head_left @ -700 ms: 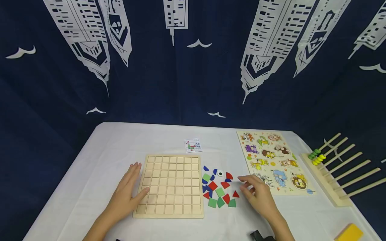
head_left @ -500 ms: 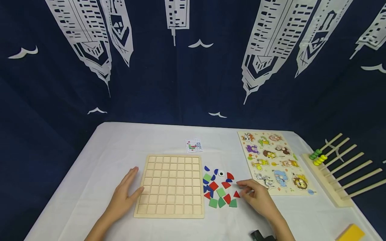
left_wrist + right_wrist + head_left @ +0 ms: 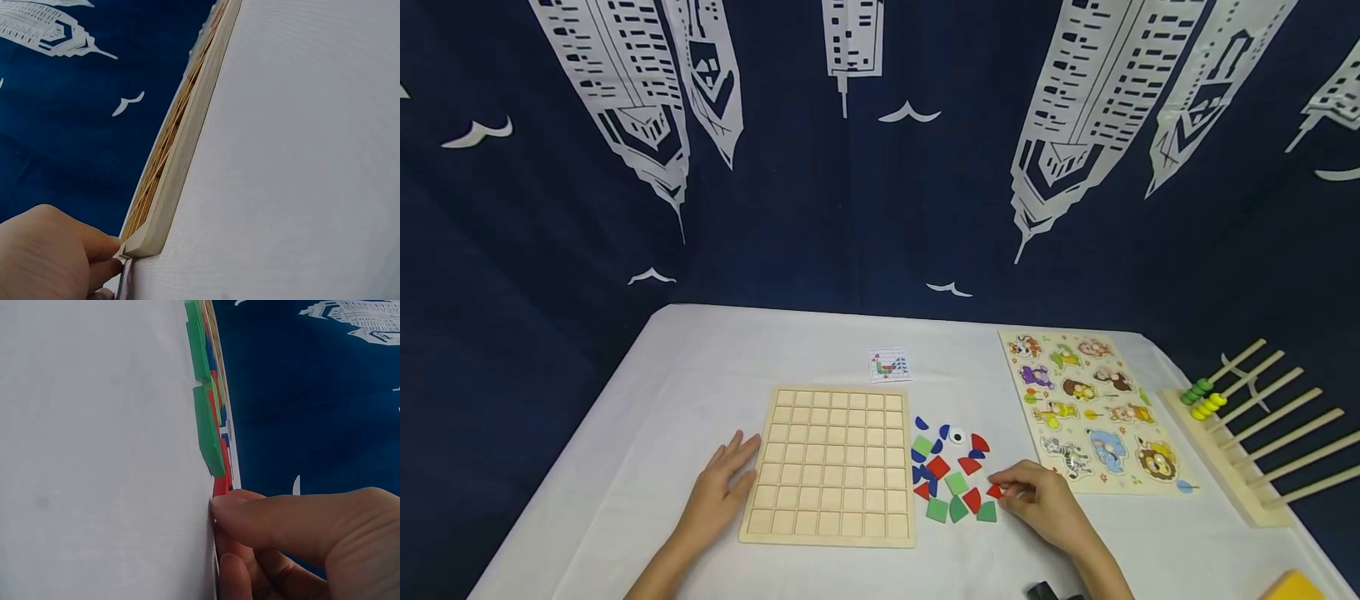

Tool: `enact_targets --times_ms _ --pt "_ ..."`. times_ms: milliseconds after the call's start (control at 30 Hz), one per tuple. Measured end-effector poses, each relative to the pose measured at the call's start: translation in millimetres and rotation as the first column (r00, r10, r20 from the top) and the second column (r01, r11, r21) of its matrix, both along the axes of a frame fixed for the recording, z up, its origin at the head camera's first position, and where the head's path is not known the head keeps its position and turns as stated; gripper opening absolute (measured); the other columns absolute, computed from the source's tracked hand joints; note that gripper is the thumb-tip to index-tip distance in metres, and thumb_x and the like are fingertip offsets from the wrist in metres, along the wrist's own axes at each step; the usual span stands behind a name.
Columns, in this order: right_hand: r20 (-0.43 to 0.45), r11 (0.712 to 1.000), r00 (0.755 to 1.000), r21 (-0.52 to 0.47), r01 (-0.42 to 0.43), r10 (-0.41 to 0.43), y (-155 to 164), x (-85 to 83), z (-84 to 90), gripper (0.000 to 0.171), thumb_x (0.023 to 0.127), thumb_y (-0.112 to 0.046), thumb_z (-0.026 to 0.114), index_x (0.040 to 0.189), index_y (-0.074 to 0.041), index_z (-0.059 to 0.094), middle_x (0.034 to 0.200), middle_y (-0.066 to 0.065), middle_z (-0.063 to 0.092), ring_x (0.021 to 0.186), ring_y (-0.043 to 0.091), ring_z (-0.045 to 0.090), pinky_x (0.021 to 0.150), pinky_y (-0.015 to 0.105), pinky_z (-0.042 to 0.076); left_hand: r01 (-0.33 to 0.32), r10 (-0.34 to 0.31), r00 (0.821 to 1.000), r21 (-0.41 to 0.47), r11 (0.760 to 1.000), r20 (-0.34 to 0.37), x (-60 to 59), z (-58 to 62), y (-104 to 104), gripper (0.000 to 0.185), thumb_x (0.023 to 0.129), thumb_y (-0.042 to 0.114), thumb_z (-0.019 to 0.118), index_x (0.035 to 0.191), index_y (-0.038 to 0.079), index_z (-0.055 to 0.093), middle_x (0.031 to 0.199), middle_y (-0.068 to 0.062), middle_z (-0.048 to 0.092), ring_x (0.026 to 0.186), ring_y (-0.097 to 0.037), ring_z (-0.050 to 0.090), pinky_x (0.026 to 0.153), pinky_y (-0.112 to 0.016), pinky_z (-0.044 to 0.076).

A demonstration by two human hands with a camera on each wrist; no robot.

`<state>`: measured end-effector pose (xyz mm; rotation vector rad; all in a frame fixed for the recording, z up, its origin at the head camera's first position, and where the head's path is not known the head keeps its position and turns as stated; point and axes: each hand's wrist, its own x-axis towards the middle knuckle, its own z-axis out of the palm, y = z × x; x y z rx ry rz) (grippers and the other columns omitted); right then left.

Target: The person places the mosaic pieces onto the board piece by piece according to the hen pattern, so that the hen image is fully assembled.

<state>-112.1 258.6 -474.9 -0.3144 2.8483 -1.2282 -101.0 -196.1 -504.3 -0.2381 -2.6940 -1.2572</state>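
A wooden grid board (image 3: 831, 462) lies flat on the white table, its cells bare. My left hand (image 3: 724, 487) rests flat beside it, fingers straight and touching the board's left edge (image 3: 181, 144). Right of the board lies a loose heap of red, green and blue flat pieces (image 3: 951, 471) with one white eye disc (image 3: 957, 435). My right hand (image 3: 1006, 492) is at the heap's right side. Its thumb and fingers (image 3: 250, 515) pinch a red triangle piece (image 3: 994, 491) that lies on the cloth. In the right wrist view the red piece (image 3: 219, 485) shows edge-on below green pieces (image 3: 206, 428).
A small pattern card (image 3: 889, 365) lies behind the board. An animal peg puzzle (image 3: 1093, 408) sits at the right, then a wooden rod rack (image 3: 1247, 450) with green and yellow beads. A yellow block (image 3: 1296, 587) and a black object (image 3: 1052, 592) are at the bottom edge.
My right hand has moved left and closer onto the red triangle and closed its fingers on it. My left hand has slid back along the board's left edge.
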Motion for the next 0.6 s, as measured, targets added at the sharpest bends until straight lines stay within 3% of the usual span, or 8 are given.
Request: enact_targets --times_ms 100,333,467,600 --pt "0.013 1.0 1.0 0.023 0.004 -0.004 -0.1 0.9 0.8 0.024 0.076 0.006 0.076 0.095 -0.009 0.077 0.082 -0.003 0.066 0.068 -0.001 0.055 0.059 0.017 0.053 0.001 -0.001 1.0 -0.022 1.0 -0.003 0.2 -0.9 0.8 0.044 0.091 0.001 0.06 0.134 -0.007 0.053 0.144 -0.02 0.049 0.143 -0.042 0.032 0.116 -0.06 0.016" --pt "0.025 0.996 1.0 0.09 0.009 -0.011 -1.7 1.7 4.8 0.023 0.075 0.005 0.077 0.093 -0.009 0.076 0.081 -0.003 0.066 0.066 -0.001 0.055 0.058 0.017 0.053 0.011 -0.011 1.0 -0.03 0.999 -0.026 1.0 -0.9 1.7 0.04 0.089 0.0 0.062 0.128 -0.008 0.058 0.142 -0.02 0.051 0.141 -0.043 0.033 0.114 -0.066 0.018" --pt "-0.043 0.994 0.999 0.107 -0.012 0.016 -6.6 0.0 11.2 0.021 0.075 0.001 0.08 0.091 -0.012 0.077 0.079 -0.007 0.065 0.066 -0.002 0.054 0.059 0.016 0.053 0.01 -0.01 1.0 -0.026 1.0 -0.025 0.7 0.2 2.3 0.04 0.089 0.0 0.063 0.128 -0.008 0.058 0.142 -0.02 0.051 0.141 -0.043 0.033 0.114 -0.065 0.018" --pt "-0.105 0.993 0.992 0.095 -0.066 0.076 -27.9 -7.1 29.6 0.02 0.074 -0.002 0.081 0.091 -0.013 0.077 0.081 -0.008 0.066 0.069 -0.002 0.057 0.062 0.017 0.055 0.013 -0.013 1.0 -0.028 1.0 -0.027 -0.1 0.9 2.1 0.04 0.089 0.0 0.063 0.128 -0.008 0.058 0.142 -0.02 0.051 0.141 -0.043 0.034 0.114 -0.066 0.018"
